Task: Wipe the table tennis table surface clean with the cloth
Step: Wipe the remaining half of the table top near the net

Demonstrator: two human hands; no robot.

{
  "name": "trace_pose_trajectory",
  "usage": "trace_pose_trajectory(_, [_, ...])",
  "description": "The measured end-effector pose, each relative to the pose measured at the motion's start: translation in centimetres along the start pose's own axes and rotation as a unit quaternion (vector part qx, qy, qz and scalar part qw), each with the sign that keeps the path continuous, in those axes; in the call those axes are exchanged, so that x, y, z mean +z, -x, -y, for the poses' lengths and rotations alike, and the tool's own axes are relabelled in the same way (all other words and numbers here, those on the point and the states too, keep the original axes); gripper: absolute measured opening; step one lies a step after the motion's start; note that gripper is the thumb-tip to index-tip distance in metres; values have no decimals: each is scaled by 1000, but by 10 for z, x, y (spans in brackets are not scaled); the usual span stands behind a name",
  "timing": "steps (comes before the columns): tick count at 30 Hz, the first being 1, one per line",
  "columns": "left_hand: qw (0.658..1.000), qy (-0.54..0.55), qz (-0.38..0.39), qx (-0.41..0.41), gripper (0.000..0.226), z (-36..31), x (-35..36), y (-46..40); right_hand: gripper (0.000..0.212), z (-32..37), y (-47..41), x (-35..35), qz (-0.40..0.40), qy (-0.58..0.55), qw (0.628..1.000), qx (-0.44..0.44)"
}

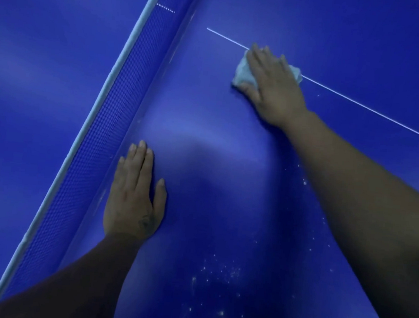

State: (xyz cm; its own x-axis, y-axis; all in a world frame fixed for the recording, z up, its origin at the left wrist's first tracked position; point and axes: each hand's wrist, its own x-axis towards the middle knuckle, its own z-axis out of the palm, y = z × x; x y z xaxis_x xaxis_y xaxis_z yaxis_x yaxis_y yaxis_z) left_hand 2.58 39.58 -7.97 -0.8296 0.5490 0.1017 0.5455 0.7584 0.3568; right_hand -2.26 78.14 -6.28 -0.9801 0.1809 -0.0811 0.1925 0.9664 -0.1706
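Note:
The blue table tennis table fills the view. My right hand lies flat with straight fingers on a crumpled pale cloth, pressing it onto the surface right on the white centre line. Most of the cloth is hidden under the hand; its edges stick out at the left and right. My left hand rests flat on the table, fingers straight, just beside the net. White specks of dust dot the surface near the bottom, between my two forearms.
The net with its white top band runs diagonally from the bottom left to the top middle. Beyond it lies the other half of the table. More specks lie along my right forearm.

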Motion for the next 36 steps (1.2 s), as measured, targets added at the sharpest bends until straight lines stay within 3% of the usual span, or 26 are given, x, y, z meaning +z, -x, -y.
trace_pose_trajectory(5, [1000,-7,-1,3,63,0,1,-1,74,-51,39,-7,-24,-33,989,140])
trace_pose_trajectory(9, [1000,-8,-2,3,63,0,0,-1,72,-16,109,2,-56,-58,973,215])
trace_pose_trajectory(11, [1000,-9,3,3,63,1,0,-1,71,25,146,9,-49,-54,977,201])
trace_pose_trajectory(13, [1000,-10,5,1,63,1,1,-1,69,62,184,21,-30,-52,989,134])
trace_pose_trajectory(16, [1000,-12,3,4,63,1,1,-1,69,67,204,26,-8,-40,997,60])
trace_pose_trajectory(20, [1000,-19,-4,9,63,2,2,0,72,29,177,22,-14,2,990,140])
trace_pose_trajectory(23, [1000,-17,-4,12,63,2,1,1,75,51,185,29,-38,-3,983,182])
trace_pose_trajectory(27, [1000,-24,9,15,65,2,1,0,73,120,233,47,-46,-25,996,68])
trace_pose_trajectory(30, [997,-48,32,45,65,5,-4,20,69,125,250,45,-36,-32,999,24])
trace_pose_trajectory(36, [999,-32,20,27,62,6,-13,72,77,93,211,33,-27,-48,980,192])
